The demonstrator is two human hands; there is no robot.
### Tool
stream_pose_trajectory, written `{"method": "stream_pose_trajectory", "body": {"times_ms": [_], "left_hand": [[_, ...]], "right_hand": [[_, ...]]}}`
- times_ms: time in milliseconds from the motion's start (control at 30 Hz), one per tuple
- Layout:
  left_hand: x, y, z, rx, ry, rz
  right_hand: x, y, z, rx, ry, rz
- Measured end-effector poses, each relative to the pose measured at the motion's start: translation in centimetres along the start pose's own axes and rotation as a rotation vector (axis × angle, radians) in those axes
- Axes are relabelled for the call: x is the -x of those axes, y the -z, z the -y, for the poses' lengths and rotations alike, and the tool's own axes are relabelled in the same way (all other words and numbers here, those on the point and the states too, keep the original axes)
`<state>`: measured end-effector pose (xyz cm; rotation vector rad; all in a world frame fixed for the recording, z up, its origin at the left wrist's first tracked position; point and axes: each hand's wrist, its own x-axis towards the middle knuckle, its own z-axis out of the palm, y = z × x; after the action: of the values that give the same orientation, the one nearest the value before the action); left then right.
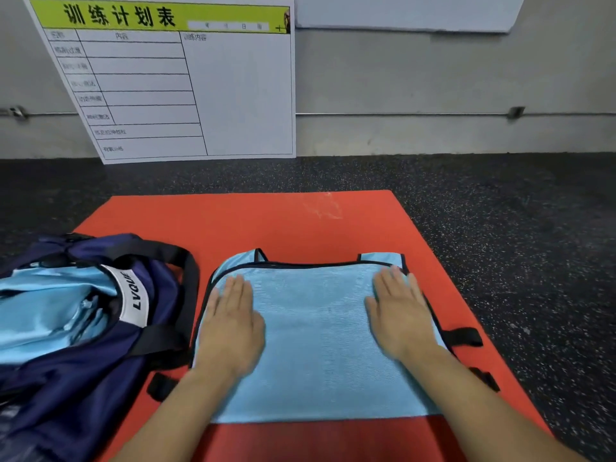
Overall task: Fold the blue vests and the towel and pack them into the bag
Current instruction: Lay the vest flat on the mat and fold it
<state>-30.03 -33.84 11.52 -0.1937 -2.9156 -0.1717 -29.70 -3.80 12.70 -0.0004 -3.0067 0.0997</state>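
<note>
Fingers of the left hand (230,323) and right hand (401,315) are laid flat and straight on the folded blue vest (316,338), near its side edges. Bare orange mat (266,221) is seen at 12 o'clock; the open navy bag (100,328) lies at 9 o'clock, touching the vest's edge.

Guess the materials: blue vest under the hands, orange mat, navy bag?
Vest: looks like light synthetic mesh, fine woven grain, matte, dark binding on its edges. Mat: probably foam or rubber, flat matte orange with a scuffed pale patch. Bag: likely nylon or polyester, slight sheen, black webbing straps, glossy light-blue lining.
</note>
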Motion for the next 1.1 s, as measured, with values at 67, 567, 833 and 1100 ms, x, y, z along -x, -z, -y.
{"method": "stream_pose_trajectory", "body": {"times_ms": [67,567,833,1100], "left_hand": [[1.8,-0.8,-3.3,0.095,-0.106,0.064],[5.6,-0.1,-4.2,0.095,-0.071,0.04],[8.0,-0.3,-0.1,0.094,0.022,0.083],[5.5,0.1,-4.7,0.152,0.004,0.057]], "right_hand": [[1.8,-1.0,5.2,-0.128,0.154,0.025],[6.3,-0.2,4.7,-0.178,0.114,0.134],[8.4,-0.6,-3.0,-0.044,-0.043,0.162],[7.6,0.4,2.6,-0.122,0.125,0.126]]}}
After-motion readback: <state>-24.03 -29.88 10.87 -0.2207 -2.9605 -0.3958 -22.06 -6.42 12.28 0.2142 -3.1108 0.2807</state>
